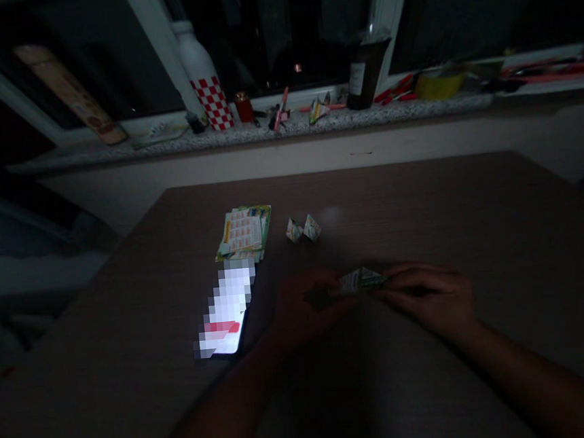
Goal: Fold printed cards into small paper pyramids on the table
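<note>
Between my two hands is a small folded paper piece (363, 279), printed in white and green and coming to a peak in the middle. My left hand (309, 302) pinches its left end, and my right hand (426, 292) pinches the right end between thumb and fingers. Just beyond them on the table stand two small folded paper shapes (303, 229) with pointed tops, side by side. Dim light hides the fine folds and part of my left fingers.
A lit phone (226, 313) lies left of my hands on the brown table (448, 198). Behind it is a stack of printed paper sheets (245, 231). The windowsill (163, 145) carries a checkered bottle (206, 83), a dark tube (361, 76), a yellow tape roll (438, 85) and pens.
</note>
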{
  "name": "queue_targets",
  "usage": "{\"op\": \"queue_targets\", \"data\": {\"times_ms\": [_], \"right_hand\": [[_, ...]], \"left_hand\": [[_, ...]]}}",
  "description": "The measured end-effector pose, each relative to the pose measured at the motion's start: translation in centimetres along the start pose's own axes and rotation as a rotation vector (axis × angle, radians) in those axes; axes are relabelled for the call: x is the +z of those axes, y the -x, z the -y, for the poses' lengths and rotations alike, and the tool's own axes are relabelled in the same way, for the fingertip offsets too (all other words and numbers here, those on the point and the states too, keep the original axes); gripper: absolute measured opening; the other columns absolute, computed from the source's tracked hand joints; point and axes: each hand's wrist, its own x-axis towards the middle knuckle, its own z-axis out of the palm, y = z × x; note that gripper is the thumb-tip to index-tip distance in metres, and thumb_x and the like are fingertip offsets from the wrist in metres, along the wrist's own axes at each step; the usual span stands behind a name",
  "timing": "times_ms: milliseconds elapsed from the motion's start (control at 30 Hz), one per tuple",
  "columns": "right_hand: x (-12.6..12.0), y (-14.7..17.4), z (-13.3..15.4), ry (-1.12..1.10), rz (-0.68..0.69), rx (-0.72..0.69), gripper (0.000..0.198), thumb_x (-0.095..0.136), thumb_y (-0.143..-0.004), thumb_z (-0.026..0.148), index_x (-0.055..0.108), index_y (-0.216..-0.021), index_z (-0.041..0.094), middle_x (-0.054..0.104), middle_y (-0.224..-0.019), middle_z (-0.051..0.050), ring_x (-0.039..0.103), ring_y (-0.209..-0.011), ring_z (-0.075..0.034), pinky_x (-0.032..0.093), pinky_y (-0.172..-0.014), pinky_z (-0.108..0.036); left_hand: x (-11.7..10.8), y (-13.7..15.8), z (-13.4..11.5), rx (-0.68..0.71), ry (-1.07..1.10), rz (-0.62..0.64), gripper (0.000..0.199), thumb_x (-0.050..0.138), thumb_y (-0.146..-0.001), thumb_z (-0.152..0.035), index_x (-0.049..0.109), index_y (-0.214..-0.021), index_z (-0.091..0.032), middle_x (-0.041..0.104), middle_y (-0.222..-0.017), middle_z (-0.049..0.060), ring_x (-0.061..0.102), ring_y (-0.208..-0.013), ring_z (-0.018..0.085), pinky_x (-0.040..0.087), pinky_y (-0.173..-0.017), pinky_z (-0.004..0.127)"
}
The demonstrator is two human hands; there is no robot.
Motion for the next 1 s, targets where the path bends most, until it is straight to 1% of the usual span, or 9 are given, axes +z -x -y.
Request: {"op": "queue_targets", "data": {"times_ms": [67,100,200,300,367,500,733,900,1000], "right_hand": [[-0.1,-0.2,0.1,0.014,0.044,-0.057,0.009,0.078,-0.065,0.02,0.072,-0.067,0.026,0.075,-0.07,-0.002,0.07,-0.058,-0.019,0.059,-0.052,-0.027],[-0.1,-0.3,0.1,0.015,0.071,-0.088,0.009,0.077,-0.065,0.019,0.073,-0.068,0.025,0.075,-0.071,-0.002,0.07,-0.059,-0.018,0.059,-0.052,-0.027],[-0.1,-0.2,-0.2,0.003,0.151,-0.139,0.008,0.075,-0.068,0.018,0.074,-0.071,0.025,0.075,-0.074,-0.002,0.071,-0.061,-0.017,0.06,-0.054,-0.024],[0.0,-0.1,-0.6,-0.025,0.222,-0.129,0.006,0.074,-0.07,0.019,0.074,-0.072,0.025,0.076,-0.076,-0.003,0.072,-0.064,-0.017,0.06,-0.057,-0.024],[0.1,0.0,-0.7,-0.041,0.248,-0.13,0.007,0.074,-0.07,0.018,0.075,-0.074,0.024,0.076,-0.078,-0.003,0.072,-0.066,-0.017,0.06,-0.058,-0.023],[0.2,-0.1,-0.7,-0.059,0.269,-0.146,0.008,0.073,-0.072,0.017,0.074,-0.076,0.023,0.076,-0.079,-0.003,0.072,-0.067,-0.017,0.059,-0.059,-0.023],[0.5,-0.2,-0.7,-0.077,0.255,-0.077,0.003,0.073,-0.072,0.022,0.072,-0.07,0.024,0.075,-0.071,-0.002,0.071,-0.062,-0.017,0.058,-0.055,-0.025],[0.7,-0.1,-0.8,-0.055,0.204,-0.057,0.007,0.077,-0.067,0.023,0.07,-0.067,0.024,0.075,-0.068,-0.001,0.071,-0.058,-0.017,0.058,-0.053,-0.024],[0.8,0.0,-0.9,-0.06,0.187,-0.062,0.009,0.078,-0.066,0.021,0.069,-0.066,0.023,0.075,-0.067,0.0,0.071,-0.057,-0.017,0.057,-0.052,-0.024]], "left_hand": [[-0.3,-0.1,0.0,0.023,0.012,0.059,0.032,0.079,-0.06,-0.031,0.066,-0.088,-0.021,0.07,-0.091,0.006,0.065,-0.087,0.021,0.05,-0.079,0.032],[-0.5,-0.2,-0.1,0.028,0.034,0.091,0.034,0.077,-0.062,-0.031,0.065,-0.092,-0.02,0.07,-0.091,0.006,0.065,-0.087,0.021,0.05,-0.079,0.032],[-0.5,-0.7,-0.2,0.033,0.03,0.155,0.025,0.069,-0.072,-0.029,0.066,-0.095,-0.02,0.071,-0.088,0.004,0.066,-0.084,0.018,0.05,-0.076,0.028],[-0.1,-1.1,-0.2,0.088,-0.084,0.267,0.017,0.064,-0.077,-0.025,0.07,-0.092,-0.023,0.073,-0.081,0.001,0.066,-0.074,0.016,0.048,-0.069,0.024],[0.1,-1.2,0.1,0.113,-0.134,0.325,0.016,0.061,-0.079,-0.025,0.072,-0.091,-0.024,0.073,-0.077,0.001,0.065,-0.068,0.015,0.046,-0.064,0.023],[0.1,-1.1,0.8,0.084,-0.141,0.388,0.02,0.057,-0.082,-0.027,0.072,-0.095,-0.026,0.074,-0.082,0.001,0.067,-0.07,0.016,0.045,-0.065,0.022],[0.0,-1.2,0.8,0.086,-0.149,0.4,0.018,0.058,-0.08,-0.025,0.073,-0.09,-0.028,0.073,-0.073,-0.002,0.064,-0.063,0.014,0.042,-0.058,0.019],[0.1,-1.1,1.1,0.132,-0.126,0.377,0.017,0.058,-0.08,-0.025,0.074,-0.088,-0.026,0.072,-0.068,-0.003,0.062,-0.058,0.012,0.04,-0.053,0.017],[0.1,-1.1,1.1,0.129,-0.122,0.383,0.017,0.057,-0.081,-0.026,0.074,-0.086,-0.024,0.07,-0.066,-0.002,0.061,-0.057,0.012,0.039,-0.051,0.018]]}}
